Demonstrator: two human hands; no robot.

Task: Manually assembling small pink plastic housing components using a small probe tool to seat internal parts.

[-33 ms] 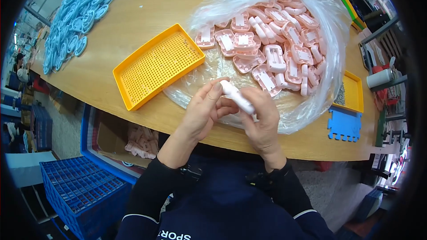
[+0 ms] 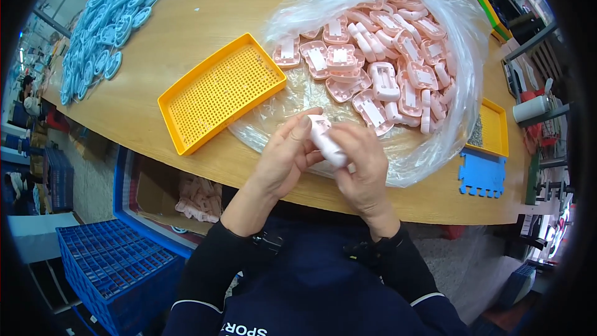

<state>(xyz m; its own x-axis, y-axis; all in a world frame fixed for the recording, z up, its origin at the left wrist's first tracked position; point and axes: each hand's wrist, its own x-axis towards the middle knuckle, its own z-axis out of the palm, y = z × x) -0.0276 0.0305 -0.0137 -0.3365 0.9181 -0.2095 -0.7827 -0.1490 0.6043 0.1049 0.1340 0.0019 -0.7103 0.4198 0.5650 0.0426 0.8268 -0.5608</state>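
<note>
Near the middle of the frame, a pale pink casing (image 2: 327,143) sits between the left hand (image 2: 287,154) and the right hand (image 2: 364,165), both touching it, so neither is nearer. Its long axis slants from upper left down to lower right. The left grip pinches the upper-left end between thumb and fingers; the right grip closes around the right side and lower end, though its fingertips are partly hidden.

Just above and to the right, an open clear plastic bag (image 2: 471,43) holds a pile of similar pink casings (image 2: 385,81), and its loose film spreads across the tabletop (image 2: 211,9) behind the hands. Left of them, a yellow perforated tray (image 2: 217,90) lies at a slant, its right end near the pile. A heap of light blue parts (image 2: 102,31) fills the upper left, well apart. Toward the right edge are a smaller yellow tray (image 2: 501,130) and a blue foam mat (image 2: 482,174). Nothing visible separates either hand from the casing.
</note>
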